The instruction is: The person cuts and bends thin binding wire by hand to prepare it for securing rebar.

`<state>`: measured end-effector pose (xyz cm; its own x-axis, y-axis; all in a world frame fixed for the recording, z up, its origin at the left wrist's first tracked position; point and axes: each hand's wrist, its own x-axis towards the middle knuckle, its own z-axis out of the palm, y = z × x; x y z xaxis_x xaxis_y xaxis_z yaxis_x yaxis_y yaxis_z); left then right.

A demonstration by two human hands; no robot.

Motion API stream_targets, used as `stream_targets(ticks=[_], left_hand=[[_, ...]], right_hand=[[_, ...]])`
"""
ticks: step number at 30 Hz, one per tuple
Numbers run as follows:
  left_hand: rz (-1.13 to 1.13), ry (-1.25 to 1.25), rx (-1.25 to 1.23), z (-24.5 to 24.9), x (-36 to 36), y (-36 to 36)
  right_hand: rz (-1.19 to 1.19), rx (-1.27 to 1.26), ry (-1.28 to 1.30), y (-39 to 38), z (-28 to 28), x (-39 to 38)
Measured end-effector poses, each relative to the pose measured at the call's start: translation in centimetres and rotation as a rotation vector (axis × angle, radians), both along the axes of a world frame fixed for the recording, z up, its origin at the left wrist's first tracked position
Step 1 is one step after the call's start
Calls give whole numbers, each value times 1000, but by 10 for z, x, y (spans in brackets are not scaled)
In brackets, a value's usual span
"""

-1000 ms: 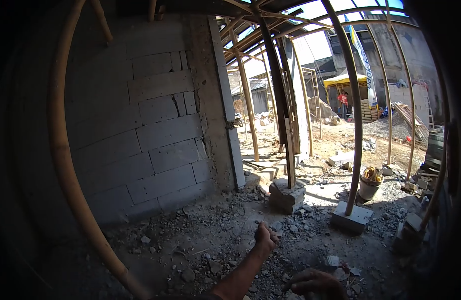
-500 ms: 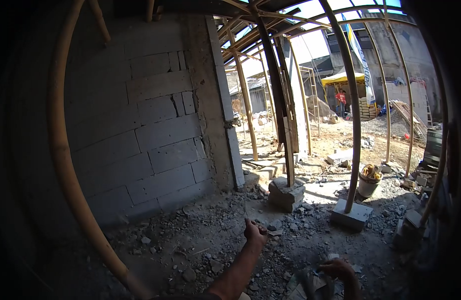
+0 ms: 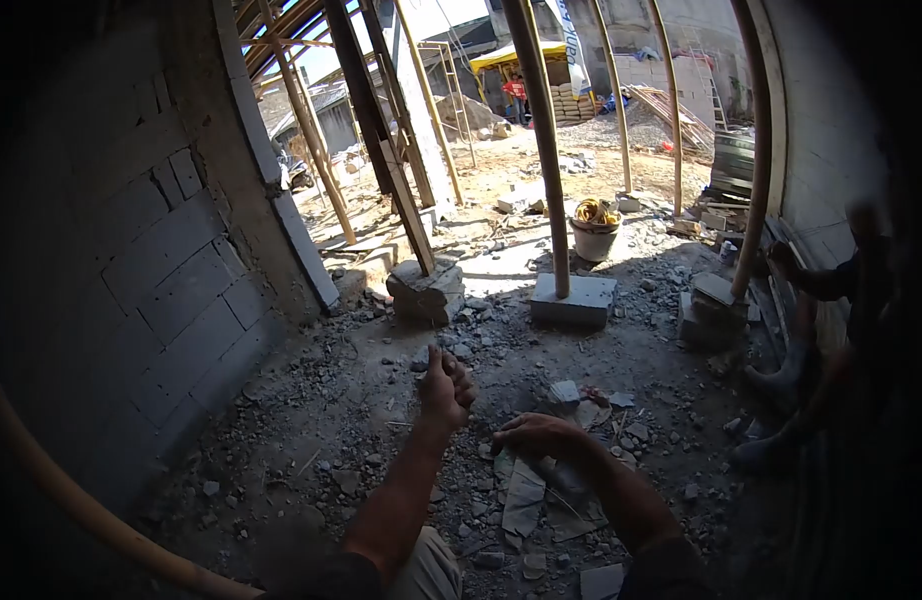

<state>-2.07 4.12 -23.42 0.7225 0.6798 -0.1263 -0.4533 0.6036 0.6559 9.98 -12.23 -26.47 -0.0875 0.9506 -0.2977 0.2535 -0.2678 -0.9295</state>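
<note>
My left hand point(image 3: 447, 388) is closed and raised over the rubble floor, its thumb pressed to the fingers. A thin line seems to rise from it, but what it grips is too small to name. To the right, my right hand point(image 3: 531, 436) reaches in, palm down, above a crumpled greyish bag point(image 3: 523, 498) on the ground. Its fingers are curled together, and whether they hold something cannot be made out.
Poles stand on a rough concrete lump point(image 3: 425, 291) and a pale block point(image 3: 573, 302). A bucket point(image 3: 595, 238) is behind them. A block wall point(image 3: 181, 300) rises at left, a bamboo pole point(image 3: 91, 515) at lower left. Another person point(image 3: 849, 285) crouches at right.
The view has turned right and down, bringing the other person at the right into sight. My right hand is now closer to my left hand, which stays closed.
</note>
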Motion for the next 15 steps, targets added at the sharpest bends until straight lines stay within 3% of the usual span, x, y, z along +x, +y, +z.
stream_targets(ticks=[5, 7, 10, 13, 15], left_hand=[[123, 62, -51, 2, -3, 8], [186, 121, -65, 2, -3, 10], [321, 166, -57, 3, -8, 19], [386, 200, -91, 2, -8, 26], [377, 213, -70, 3, -7, 23]], right_hand=[[-269, -39, 84, 1, -22, 24], [-527, 54, 227, 6, -23, 22], [-375, 272, 617, 9, -1, 18], [82, 285, 196, -8, 43, -17], [268, 211, -161, -6, 32, -35]])
